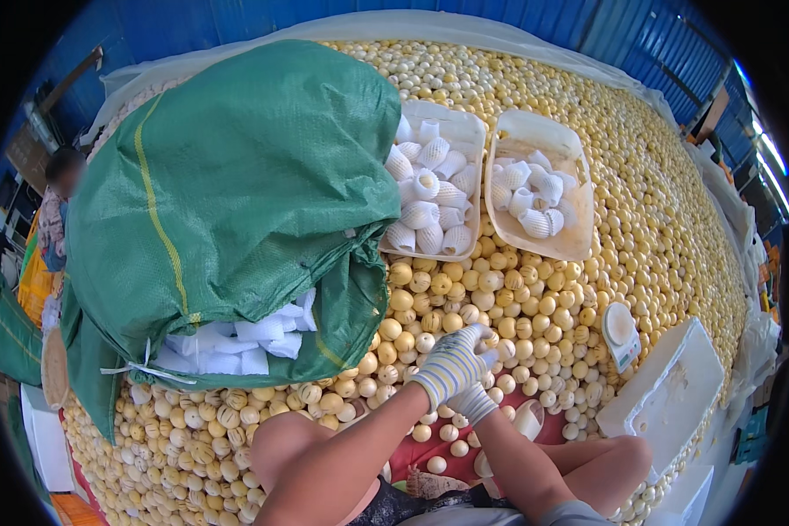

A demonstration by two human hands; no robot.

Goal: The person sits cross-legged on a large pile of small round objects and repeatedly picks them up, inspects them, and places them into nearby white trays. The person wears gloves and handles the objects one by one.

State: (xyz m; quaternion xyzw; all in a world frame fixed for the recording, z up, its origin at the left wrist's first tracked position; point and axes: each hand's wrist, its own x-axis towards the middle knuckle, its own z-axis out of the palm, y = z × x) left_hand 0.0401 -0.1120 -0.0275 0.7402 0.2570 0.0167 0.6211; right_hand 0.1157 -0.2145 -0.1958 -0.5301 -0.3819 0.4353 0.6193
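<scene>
My left hand (452, 365), in a striped knit glove, reaches over the heap of striped pepino melons (505, 279). Its fingertips are close to several fruits, and whether it grips one cannot be told. My right hand (473, 400), also gloved, lies beneath the left one. Only its wrist cuff and a little of the back show, so its fingers and anything in them are hidden. Loose melons lie around both hands on a red cloth (427, 454) between my legs.
At left a big green woven sack (256, 171) gapes, showing white foam sleeves (250, 342). Plastic trays (434, 253) (539, 244) beyond my hands hold foam net sleeves (434, 197). To the right are a small digital scale (621, 332) and a white foam box (670, 388). Another person (58, 217) is at far left.
</scene>
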